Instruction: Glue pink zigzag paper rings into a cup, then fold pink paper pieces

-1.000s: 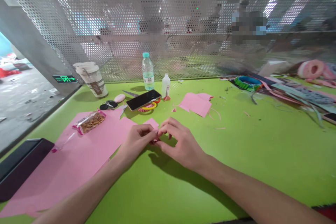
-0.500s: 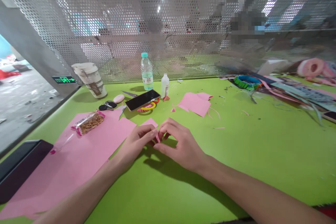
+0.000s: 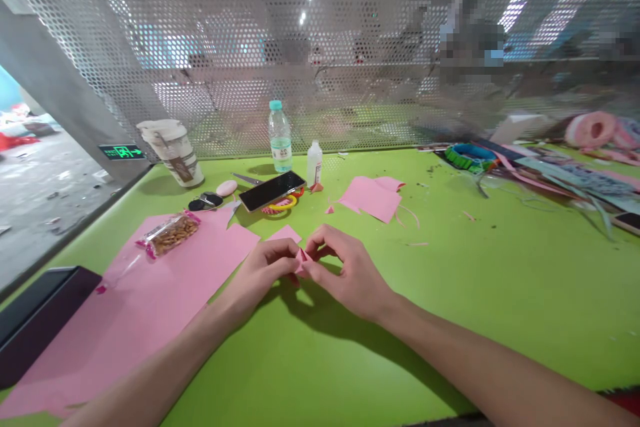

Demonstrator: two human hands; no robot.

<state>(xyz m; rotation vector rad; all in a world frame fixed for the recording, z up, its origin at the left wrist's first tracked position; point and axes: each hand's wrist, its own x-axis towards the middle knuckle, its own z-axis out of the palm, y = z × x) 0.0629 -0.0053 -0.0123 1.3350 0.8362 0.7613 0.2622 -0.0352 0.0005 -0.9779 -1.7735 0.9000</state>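
A small folded piece of pink paper (image 3: 302,258) is pinched between both hands above the green table. My left hand (image 3: 267,265) grips its left side, fingers closed. From the right, my right hand (image 3: 347,272) holds it between thumb and fingertips. The paper shows a pointed fold, and the fingers cover much of it. Just behind the left hand lies a small pink paper square (image 3: 285,233). A large pink sheet (image 3: 165,300) spreads under and beside my left forearm. Farther back lies a cut pink sheet (image 3: 373,199) with curled edges and thin strips near it.
Behind the hands, a phone (image 3: 273,191) rests over scissors (image 3: 247,179) and a yellow ring-shaped handle (image 3: 280,205). A water bottle (image 3: 281,140), a small white bottle (image 3: 315,165) and a cup (image 3: 173,153) stand before the mesh panel (image 3: 225,93). A snack packet (image 3: 171,235) lies left.
The pink paper has turned and opened from a narrow edge-on strip to a wider pointed shape. My right fingers have shifted slightly on it; both hands stay in nearly the same place.
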